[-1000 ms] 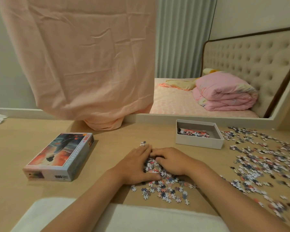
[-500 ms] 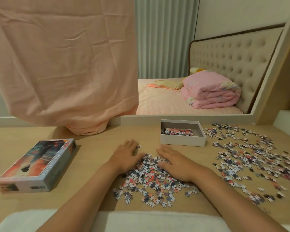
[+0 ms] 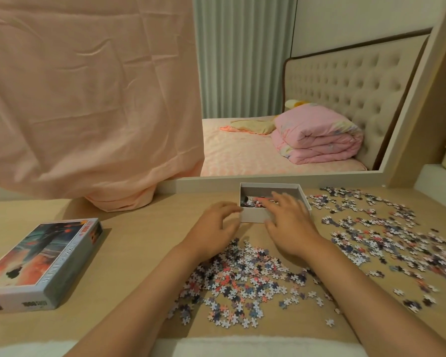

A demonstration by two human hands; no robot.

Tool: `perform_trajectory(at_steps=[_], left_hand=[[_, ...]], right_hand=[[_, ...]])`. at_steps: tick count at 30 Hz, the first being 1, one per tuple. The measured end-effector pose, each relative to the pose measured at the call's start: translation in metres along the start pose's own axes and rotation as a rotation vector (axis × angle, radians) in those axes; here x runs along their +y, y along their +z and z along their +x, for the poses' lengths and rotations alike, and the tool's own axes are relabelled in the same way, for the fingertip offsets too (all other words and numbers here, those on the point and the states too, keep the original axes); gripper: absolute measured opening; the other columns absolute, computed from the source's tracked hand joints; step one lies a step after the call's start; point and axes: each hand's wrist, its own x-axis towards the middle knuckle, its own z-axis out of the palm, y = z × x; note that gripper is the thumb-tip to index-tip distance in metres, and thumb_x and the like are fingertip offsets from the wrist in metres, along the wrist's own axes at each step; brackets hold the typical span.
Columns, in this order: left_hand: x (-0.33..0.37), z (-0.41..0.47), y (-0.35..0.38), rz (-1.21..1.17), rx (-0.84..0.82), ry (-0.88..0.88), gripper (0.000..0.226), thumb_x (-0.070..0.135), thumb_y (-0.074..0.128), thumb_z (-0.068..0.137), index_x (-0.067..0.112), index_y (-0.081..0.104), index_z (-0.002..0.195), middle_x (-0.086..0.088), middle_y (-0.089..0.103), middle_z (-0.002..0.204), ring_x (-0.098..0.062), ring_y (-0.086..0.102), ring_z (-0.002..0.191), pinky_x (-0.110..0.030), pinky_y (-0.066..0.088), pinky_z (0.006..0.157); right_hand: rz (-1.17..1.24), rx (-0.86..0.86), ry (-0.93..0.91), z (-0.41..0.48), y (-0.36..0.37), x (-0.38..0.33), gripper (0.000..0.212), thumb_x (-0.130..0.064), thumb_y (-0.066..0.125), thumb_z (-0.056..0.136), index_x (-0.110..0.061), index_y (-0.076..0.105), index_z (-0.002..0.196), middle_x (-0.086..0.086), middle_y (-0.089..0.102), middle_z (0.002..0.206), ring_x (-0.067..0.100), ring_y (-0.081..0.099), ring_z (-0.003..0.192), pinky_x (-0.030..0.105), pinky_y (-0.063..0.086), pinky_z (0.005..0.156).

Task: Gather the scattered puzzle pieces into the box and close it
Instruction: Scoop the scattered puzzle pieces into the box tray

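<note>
A white open box (image 3: 252, 217) stands at the back of the wooden table, with some puzzle pieces (image 3: 250, 203) inside. My left hand (image 3: 213, 226) hovers with loosely curved fingers, its fingertips at the box's front left corner. My right hand (image 3: 290, 224), blurred, reaches over the box's front wall with spread fingers. Neither hand visibly holds anything. A heap of puzzle pieces (image 3: 242, 278) lies between my forearms. More scattered pieces (image 3: 381, 228) cover the table to the right. The printed box lid (image 3: 43, 261) lies at the left.
A large mirror (image 3: 268, 99) stands along the table's (image 3: 139, 240) back edge, half draped with a pink cloth (image 3: 88, 99) whose hem rests on the table. A raised white ledge (image 3: 438, 179) sits at the far right. A white pad (image 3: 216, 347) lines the near edge.
Both hands have left the heap of pieces and moved forward to the white box. The heap stays spread on the table.
</note>
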Motion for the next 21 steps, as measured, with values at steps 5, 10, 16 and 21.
perform_trajectory(at_steps=[5,10,16,21], left_hand=[[-0.003,0.026,0.005,0.107,-0.191,-0.018,0.057,0.039,0.046,0.100,0.026,0.028,0.153,0.003,0.016,0.162,-0.015,0.010,0.149,-0.033,0.010,0.120],[-0.014,0.020,-0.005,0.148,-0.140,-0.018,0.042,0.035,0.045,0.101,0.026,0.048,0.142,0.001,0.038,0.153,-0.014,0.025,0.143,-0.030,0.017,0.116],[-0.036,-0.006,-0.029,0.138,-0.054,-0.055,0.035,0.033,0.050,0.097,0.031,0.060,0.131,0.005,0.051,0.143,-0.011,0.040,0.134,-0.031,0.029,0.113],[-0.039,-0.026,-0.038,0.215,0.199,0.063,0.029,0.027,0.058,0.092,0.029,0.065,0.119,0.014,0.051,0.122,-0.008,0.044,0.118,-0.025,0.035,0.101]], right_hand=[[0.038,-0.113,-0.033,0.007,0.013,-0.001,0.057,-0.030,0.039,0.102,-0.035,0.020,0.156,-0.007,0.017,0.164,0.018,0.009,0.152,0.046,-0.002,0.123],[0.108,-0.160,-0.115,0.008,0.010,-0.021,0.056,-0.023,0.040,0.102,-0.036,0.025,0.154,-0.011,0.021,0.163,0.015,0.013,0.150,0.042,0.002,0.124],[0.173,-0.188,-0.228,0.003,0.011,-0.051,0.058,-0.019,0.040,0.102,-0.035,0.025,0.155,-0.011,0.021,0.162,0.012,0.014,0.150,0.039,0.006,0.123],[0.218,0.086,-0.334,-0.004,0.009,-0.054,0.040,-0.015,0.050,0.095,-0.028,0.061,0.131,-0.007,0.056,0.136,0.014,0.046,0.127,0.035,0.036,0.109]])
